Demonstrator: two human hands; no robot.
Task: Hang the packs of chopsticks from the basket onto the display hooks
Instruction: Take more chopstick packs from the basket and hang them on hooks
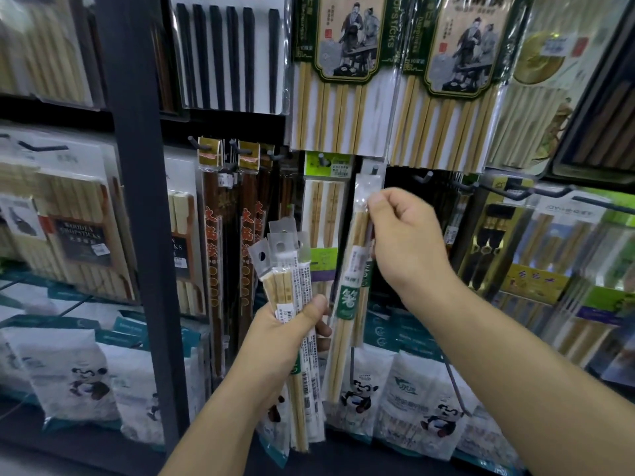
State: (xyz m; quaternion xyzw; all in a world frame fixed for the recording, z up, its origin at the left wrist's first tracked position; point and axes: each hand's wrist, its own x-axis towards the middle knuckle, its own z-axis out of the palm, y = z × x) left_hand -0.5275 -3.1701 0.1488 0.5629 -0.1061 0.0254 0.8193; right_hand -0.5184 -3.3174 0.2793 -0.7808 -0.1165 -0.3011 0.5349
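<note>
Right hand (pixel 405 235) pinches slim clear bamboo-chopstick pack (pixel 350 286) top at grey display hook (pixel 374 169), 12 o'clock; left hand (pixel 292 324) grips bundle of similar packs (pixel 292 269), 7 o'clock.

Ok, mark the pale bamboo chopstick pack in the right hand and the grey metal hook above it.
Pale bamboo chopstick pack (pixel 348 301): head view, green label.
Grey metal hook (pixel 374 169): head view, tip.

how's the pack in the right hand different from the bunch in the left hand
The single pack is one item; the bunch is several packs fanned out. The right hand pinches the single pack by its top tab, up by a hook; the left hand grips the bunch round its middle. The single pack shows a green label; the bunch shows white barcode stickers. Both hold pale chopsticks in clear sleeves.
</note>
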